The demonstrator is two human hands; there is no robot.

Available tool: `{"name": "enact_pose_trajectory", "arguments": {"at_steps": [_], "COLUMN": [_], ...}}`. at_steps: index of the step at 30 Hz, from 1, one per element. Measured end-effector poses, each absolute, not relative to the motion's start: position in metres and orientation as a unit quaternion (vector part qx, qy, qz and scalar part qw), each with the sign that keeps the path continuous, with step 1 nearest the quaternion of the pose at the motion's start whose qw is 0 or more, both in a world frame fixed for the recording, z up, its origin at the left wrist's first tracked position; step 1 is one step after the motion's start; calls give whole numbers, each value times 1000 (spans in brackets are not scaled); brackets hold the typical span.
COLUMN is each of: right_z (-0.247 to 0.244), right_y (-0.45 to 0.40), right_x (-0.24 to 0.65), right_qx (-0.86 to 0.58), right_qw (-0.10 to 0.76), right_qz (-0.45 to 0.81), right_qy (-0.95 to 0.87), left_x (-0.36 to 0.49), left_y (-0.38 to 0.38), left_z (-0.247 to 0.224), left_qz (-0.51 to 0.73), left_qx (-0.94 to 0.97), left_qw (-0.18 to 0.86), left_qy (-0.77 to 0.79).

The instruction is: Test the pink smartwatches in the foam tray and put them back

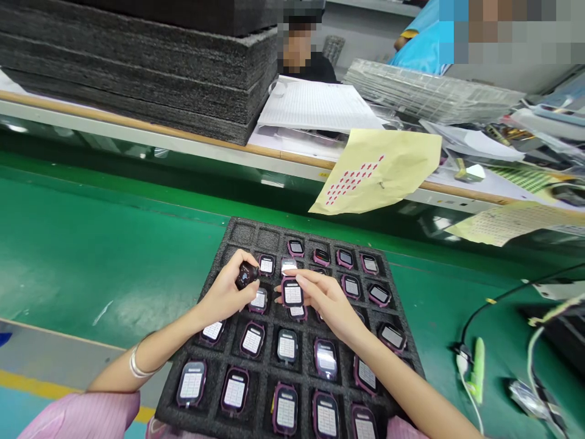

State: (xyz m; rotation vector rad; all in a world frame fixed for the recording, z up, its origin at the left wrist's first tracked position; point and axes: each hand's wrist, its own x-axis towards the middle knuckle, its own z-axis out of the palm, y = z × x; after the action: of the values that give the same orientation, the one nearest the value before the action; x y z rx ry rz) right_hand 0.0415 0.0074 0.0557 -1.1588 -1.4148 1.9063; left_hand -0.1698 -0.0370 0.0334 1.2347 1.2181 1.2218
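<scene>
A black foam tray [402, 305] with square pockets lies before me, filled with several purple-rimmed smartwatch bodies, most with lit white screens. My right hand [322, 299] pinches one smartwatch [292, 292], its screen facing me, above the tray's middle. Over the tray's left side, my left hand [233, 283] grips a dark, rounded watch-like piece [247, 275] with a small bluish mark on it. Close to the fingers, another watch [267, 264] rests in a pocket. Parts of some pockets are hidden under my hands and right forearm.
Thick black foam sheets [183, 79] are stacked on the raised shelf at the back left. Papers and a hanging yellow sheet [379, 171] overlap the shelf edge. Cables and a light-green tool [478, 369] lie on the green surface at right. Two people are beyond the shelf.
</scene>
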Motion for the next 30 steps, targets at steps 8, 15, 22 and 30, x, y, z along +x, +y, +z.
{"name": "enact_pose_trajectory", "arguments": {"at_steps": [8, 15, 22, 30], "right_z": [51, 51, 52, 49], "right_y": [11, 12, 13, 14], "right_x": [44, 46, 46, 47], "right_qx": [-439, -443, -449, -445], "right_qw": [253, 252, 249, 246], "right_qz": [661, 649, 638, 622], "right_qy": [-553, -564, -574, -596], "left_x": [-167, -167, -167, -170], "left_y": [-29, -29, -31, -32], "left_z": [32, 35, 37, 36], "left_qz": [494, 505, 484, 476], "left_qx": [441, 381, 419, 448], "left_qw": [608, 675, 669, 652], "left_qy": [438, 380, 379, 384]}}
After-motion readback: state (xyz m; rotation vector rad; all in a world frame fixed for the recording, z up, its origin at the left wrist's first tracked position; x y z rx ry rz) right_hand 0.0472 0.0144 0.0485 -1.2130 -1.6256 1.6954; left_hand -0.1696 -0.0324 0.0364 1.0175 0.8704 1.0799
